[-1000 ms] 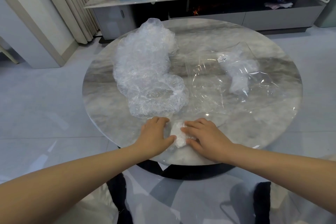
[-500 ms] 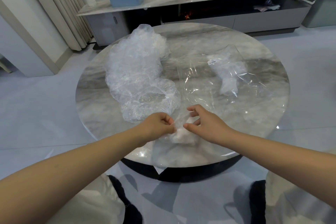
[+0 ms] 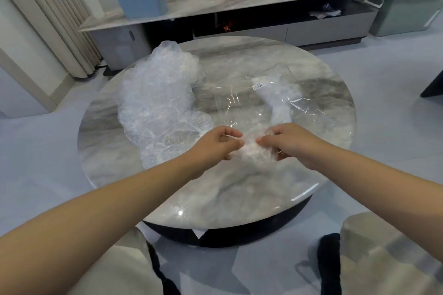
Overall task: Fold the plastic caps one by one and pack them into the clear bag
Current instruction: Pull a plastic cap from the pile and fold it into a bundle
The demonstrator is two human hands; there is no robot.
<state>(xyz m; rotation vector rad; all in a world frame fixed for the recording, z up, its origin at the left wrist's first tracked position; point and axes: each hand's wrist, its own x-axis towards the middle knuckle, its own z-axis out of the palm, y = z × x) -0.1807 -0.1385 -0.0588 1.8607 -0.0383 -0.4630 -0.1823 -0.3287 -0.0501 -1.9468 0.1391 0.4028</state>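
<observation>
Both hands, left hand (image 3: 221, 142) and right hand (image 3: 286, 142), pinching small folded translucent plastic cap (image 3: 253, 151) near flat clear plastic bag (image 3: 239, 108) mouth; risk: slippery film unfolding, snagging.

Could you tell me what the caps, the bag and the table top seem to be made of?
Pile of caps: thin crinkly translucent plastic film, by its wrinkles. Clear bag: smooth glossy transparent plastic, showing glare. Table top: polished grey veined stone, perhaps marble or an imitation.
</observation>
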